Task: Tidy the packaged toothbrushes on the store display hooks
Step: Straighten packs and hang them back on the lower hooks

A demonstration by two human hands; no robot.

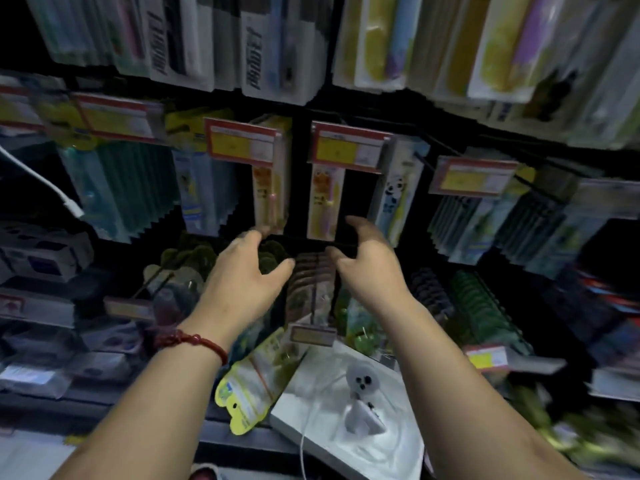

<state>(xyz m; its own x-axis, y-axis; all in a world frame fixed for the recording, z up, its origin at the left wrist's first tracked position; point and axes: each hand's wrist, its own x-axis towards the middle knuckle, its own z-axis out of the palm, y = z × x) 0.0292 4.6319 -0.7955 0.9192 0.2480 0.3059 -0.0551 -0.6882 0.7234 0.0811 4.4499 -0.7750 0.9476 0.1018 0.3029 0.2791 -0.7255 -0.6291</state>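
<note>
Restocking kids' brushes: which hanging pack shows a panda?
The white pack just above the right hand; the cream pack left of it shows an orange figure instead.

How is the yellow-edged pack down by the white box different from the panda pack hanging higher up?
The panda pack hangs upright, while the yellow-edged pack lies slanted beside the white box and does not appear to be hung. The panda pack is a narrow white and blue strip; the yellow-edged pack is broader, with a wavy yellow rim. Both are flat carded packs.
</note>
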